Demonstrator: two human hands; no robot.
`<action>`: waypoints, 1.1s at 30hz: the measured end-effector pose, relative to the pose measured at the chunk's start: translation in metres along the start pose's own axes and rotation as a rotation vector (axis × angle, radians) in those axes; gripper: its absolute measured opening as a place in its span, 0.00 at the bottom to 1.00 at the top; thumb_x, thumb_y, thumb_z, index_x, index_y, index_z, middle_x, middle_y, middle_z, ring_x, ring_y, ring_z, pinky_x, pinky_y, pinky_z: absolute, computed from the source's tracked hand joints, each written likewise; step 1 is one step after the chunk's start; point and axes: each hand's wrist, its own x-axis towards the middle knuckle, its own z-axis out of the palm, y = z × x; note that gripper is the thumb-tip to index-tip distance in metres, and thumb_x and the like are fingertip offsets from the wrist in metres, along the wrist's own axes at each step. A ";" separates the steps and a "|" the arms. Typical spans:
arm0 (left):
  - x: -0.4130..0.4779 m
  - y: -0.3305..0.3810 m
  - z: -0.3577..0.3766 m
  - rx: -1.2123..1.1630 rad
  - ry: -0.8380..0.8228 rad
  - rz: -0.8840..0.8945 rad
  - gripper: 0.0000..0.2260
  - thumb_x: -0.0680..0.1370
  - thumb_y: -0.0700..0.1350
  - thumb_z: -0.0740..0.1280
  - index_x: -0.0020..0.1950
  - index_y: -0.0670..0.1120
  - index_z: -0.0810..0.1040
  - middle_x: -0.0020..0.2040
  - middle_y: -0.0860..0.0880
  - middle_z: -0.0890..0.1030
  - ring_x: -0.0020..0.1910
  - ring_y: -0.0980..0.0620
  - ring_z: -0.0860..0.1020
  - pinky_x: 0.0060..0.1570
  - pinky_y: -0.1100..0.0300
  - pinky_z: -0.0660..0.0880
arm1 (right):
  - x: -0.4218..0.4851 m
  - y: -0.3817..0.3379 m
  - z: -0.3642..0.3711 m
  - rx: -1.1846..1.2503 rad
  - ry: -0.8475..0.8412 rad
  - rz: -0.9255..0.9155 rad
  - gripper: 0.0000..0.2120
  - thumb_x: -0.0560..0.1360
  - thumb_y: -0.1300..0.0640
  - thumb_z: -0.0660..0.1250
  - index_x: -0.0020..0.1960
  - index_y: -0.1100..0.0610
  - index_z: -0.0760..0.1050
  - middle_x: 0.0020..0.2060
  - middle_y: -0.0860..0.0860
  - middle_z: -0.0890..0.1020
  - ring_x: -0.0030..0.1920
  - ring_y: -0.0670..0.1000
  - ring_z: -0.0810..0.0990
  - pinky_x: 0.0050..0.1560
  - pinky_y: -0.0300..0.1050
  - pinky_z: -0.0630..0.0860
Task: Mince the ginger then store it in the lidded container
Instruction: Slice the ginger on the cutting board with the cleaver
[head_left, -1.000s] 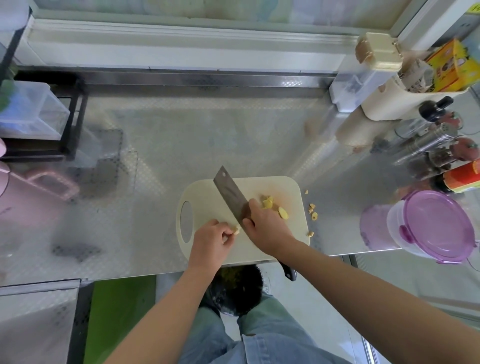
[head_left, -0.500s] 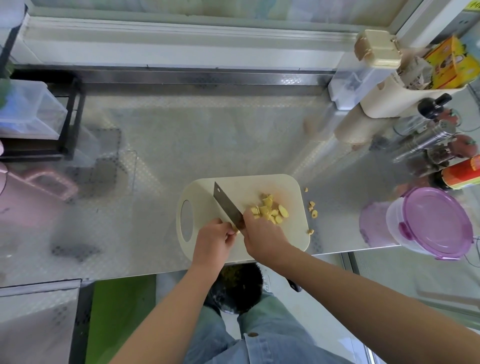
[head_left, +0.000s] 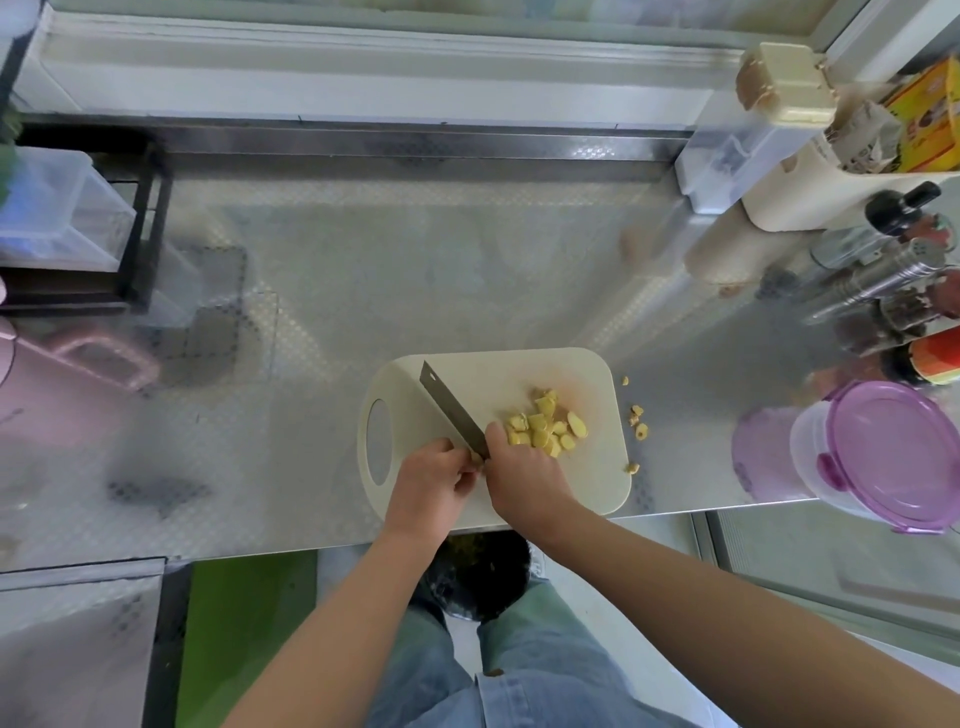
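Mid-chop on the ginger (head_left: 543, 428)
I had my right hand (head_left: 522, 480) wrapped round the knife (head_left: 452, 410), left hand (head_left: 431, 483) pinching a small piece (head_left: 475, 459).

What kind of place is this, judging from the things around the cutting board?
Probably a home kitchen: a steel counter carries a cutting board with chopped ginger, the right hand holds a cleaver, and seasoning bottles stand along the counter's right side.

Left hand (head_left: 431, 483), right hand (head_left: 524, 478), both curled
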 end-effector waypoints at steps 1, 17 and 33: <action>0.000 -0.001 0.001 -0.007 -0.003 0.006 0.10 0.61 0.31 0.77 0.31 0.43 0.80 0.29 0.47 0.77 0.25 0.47 0.75 0.28 0.66 0.66 | -0.001 0.002 0.001 0.008 -0.001 -0.005 0.08 0.79 0.62 0.56 0.57 0.58 0.61 0.43 0.57 0.79 0.40 0.62 0.77 0.35 0.48 0.65; -0.004 0.003 0.001 0.061 -0.003 -0.008 0.06 0.72 0.39 0.73 0.46 0.46 0.78 0.36 0.48 0.77 0.33 0.48 0.77 0.34 0.52 0.77 | 0.020 0.013 -0.010 0.103 0.085 0.118 0.12 0.82 0.56 0.55 0.64 0.58 0.60 0.43 0.58 0.78 0.43 0.60 0.79 0.34 0.48 0.70; -0.001 0.013 0.006 -0.234 0.090 -0.595 0.14 0.73 0.53 0.71 0.31 0.47 0.77 0.28 0.53 0.79 0.31 0.51 0.78 0.36 0.57 0.72 | -0.010 0.015 -0.009 0.237 0.070 0.013 0.08 0.80 0.54 0.57 0.54 0.57 0.62 0.39 0.54 0.74 0.37 0.57 0.73 0.34 0.47 0.67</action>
